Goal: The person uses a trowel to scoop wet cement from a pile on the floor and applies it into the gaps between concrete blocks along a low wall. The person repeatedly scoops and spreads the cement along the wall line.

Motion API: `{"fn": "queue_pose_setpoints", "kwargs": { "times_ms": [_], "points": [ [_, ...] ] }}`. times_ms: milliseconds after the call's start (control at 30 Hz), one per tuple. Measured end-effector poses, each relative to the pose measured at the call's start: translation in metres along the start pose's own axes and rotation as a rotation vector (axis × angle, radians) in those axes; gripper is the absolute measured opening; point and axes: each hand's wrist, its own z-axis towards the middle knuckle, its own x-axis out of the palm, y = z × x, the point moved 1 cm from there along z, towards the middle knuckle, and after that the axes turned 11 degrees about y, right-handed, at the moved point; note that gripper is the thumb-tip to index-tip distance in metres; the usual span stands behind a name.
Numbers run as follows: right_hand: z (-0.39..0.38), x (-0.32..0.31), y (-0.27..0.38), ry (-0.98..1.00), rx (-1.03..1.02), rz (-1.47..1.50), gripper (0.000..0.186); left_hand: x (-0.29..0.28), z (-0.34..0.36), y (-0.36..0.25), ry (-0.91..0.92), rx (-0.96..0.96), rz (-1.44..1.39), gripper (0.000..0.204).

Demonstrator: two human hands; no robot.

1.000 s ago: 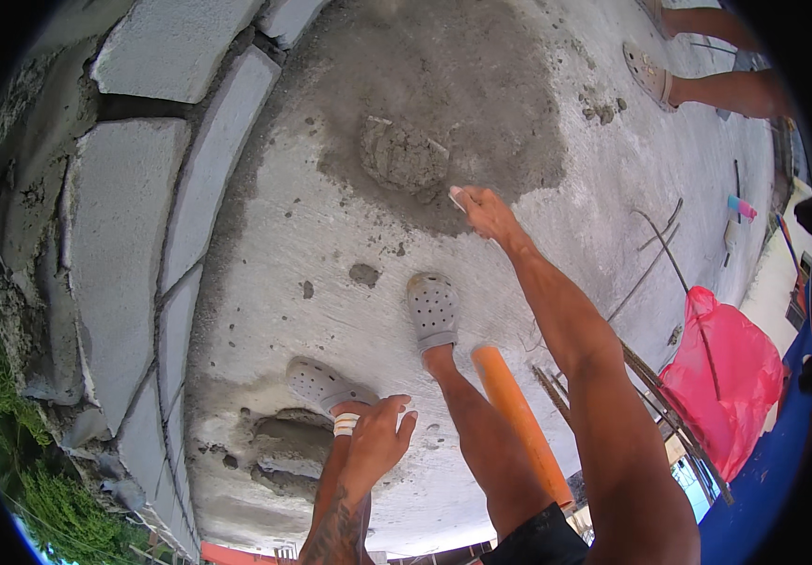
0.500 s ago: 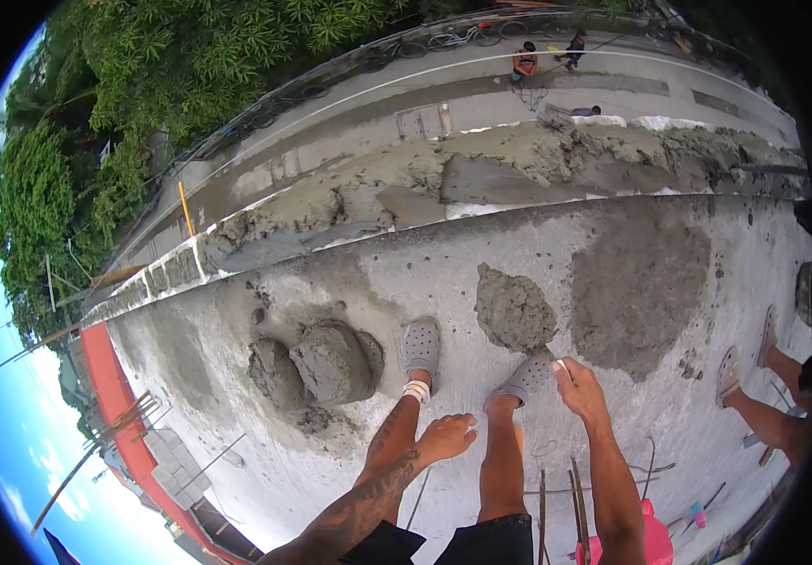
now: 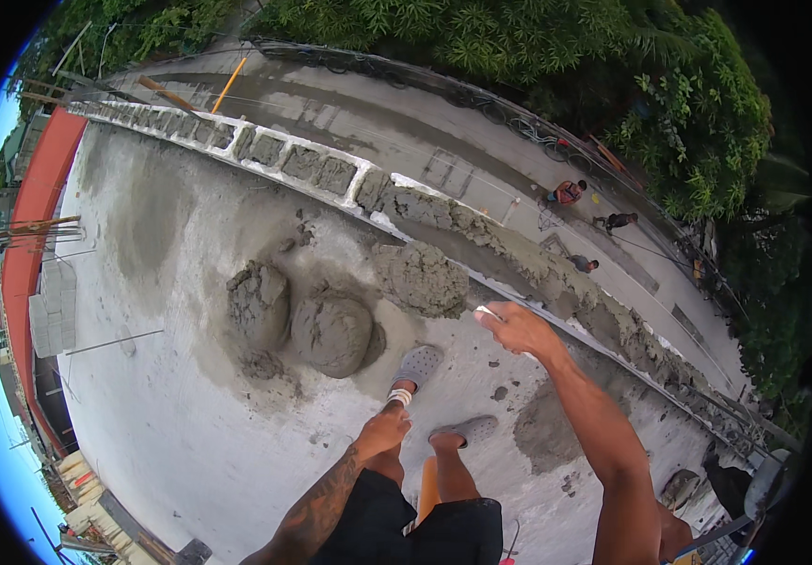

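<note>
1. A grey concrete roof slab (image 3: 170,405) carries everything.
2. Three wet mortar heaps (image 3: 330,331) sit near its far edge.
3. A block wall (image 3: 302,165) topped with mortar runs along that edge.
4. Two grey clogs (image 3: 417,363) stand just beside the heaps.

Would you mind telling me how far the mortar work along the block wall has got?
Done: the block wall stands in a row, its right stretch smeared with mortar. In hand: the right hand grips a tool with a light handle, blade hidden, near a mortar heap; the left hand hangs empty. Left: two more mounds sit unused, and the far blocks look bare.
</note>
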Motion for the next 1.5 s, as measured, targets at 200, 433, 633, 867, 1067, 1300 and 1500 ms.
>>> {"fn": "queue_pose_setpoints", "kwargs": {
  "times_ms": [200,433,633,867,1067,1300,1500],
  "points": [
    [0.071,-0.05,0.111,-0.36,-0.259,-0.399,0.045,-0.037,-0.024,0.046,-0.121,0.013,-0.162,0.032],
    [0.119,-0.004,0.127,-0.692,-0.155,-0.457,0.035,-0.061,-0.048,0.092,-0.159,-0.055,-0.279,0.03],
    [0.069,0.034,0.085,-0.713,0.009,-0.374,0.046,-0.071,-0.073,0.118,-0.226,-0.084,-0.339,0.027],
    [0.032,0.029,0.126,-0.574,-0.124,0.362,0.033,-0.072,-0.069,0.095,-0.246,-0.043,-0.298,0.028],
    [0.098,0.108,0.096,-0.749,-0.082,0.308,0.038,-0.054,-0.054,0.041,-0.233,0.053,-0.339,0.029],
    [0.074,0.123,0.12,-0.643,-0.001,0.338,0.037,-0.039,-0.074,0.011,-0.223,0.022,-0.322,0.028],
    [0.119,0.114,0.112,-0.699,-0.04,0.239,0.036,-0.029,-0.086,-0.012,-0.244,0.064,-0.377,0.025]
  ]
}}
